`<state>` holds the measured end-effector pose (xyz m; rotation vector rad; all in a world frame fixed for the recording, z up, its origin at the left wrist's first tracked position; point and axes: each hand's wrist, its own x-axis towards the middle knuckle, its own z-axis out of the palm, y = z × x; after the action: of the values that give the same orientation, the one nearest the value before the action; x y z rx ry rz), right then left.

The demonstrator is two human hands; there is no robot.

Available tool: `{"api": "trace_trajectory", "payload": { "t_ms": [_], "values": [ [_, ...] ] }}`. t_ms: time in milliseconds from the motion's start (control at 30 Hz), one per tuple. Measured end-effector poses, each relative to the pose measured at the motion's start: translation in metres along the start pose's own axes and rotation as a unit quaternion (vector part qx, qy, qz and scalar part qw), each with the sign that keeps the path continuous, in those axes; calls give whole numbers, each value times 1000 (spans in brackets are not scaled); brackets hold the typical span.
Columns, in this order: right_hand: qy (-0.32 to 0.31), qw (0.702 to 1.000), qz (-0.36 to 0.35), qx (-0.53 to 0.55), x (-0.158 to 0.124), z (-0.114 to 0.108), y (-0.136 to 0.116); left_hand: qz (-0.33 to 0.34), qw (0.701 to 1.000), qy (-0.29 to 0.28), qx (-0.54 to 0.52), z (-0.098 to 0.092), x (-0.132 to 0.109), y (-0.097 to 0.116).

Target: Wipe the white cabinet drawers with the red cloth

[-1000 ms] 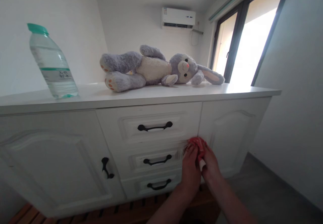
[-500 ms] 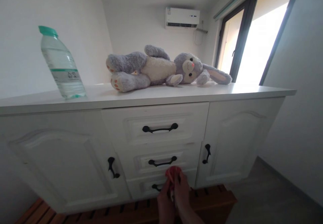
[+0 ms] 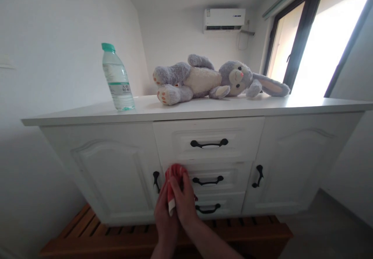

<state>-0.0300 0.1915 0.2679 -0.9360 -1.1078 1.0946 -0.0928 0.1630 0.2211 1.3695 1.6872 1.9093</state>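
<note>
Both my left hand and my right hand grip a red and white cloth between them. The bunched cloth is pressed against the front of a white cabinet, at the left end of its middle drawer. A black door handle sits just left of the cloth. On the cabinet top lie a grey and cream plush rabbit and, further left, a green-capped plastic water bottle, both well above my hands.
A slatted wooden bench runs along the cabinet's foot below my hands. The floor lies to the right. A window is at upper right, an air conditioner on the back wall, and a wall at left.
My hands and the cloth have moved left across the drawer fronts and slightly upward, from the lower drawer to the left end of the middle drawer. The view has also shifted, bringing more of the cabinet's right side into sight.
</note>
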Motion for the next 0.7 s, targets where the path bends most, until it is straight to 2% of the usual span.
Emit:
{"api": "trace_trajectory", "payload": {
  "t_ms": [100,167,233,333,467,533,600,700],
  "values": [
    [22,994,84,60,0,-15,7,29,998,-47,2,17,-9,-13],
    [15,980,147,136,3,-28,12,89,990,-93,65,30,-14,-19],
    [1,959,182,217,7,-47,8,158,970,-132,132,47,-15,-12],
    [12,943,180,280,15,-87,-13,222,937,-200,182,83,-16,26],
    [129,948,162,240,24,-158,-35,225,901,-332,165,143,-31,85],
    [175,959,124,183,29,-191,-30,217,892,-375,126,167,-44,96],
    [181,974,86,106,31,-215,-13,201,897,-382,93,181,-57,88],
    [156,986,60,-18,28,-230,24,163,908,-383,50,183,-76,47]
  ]
}}
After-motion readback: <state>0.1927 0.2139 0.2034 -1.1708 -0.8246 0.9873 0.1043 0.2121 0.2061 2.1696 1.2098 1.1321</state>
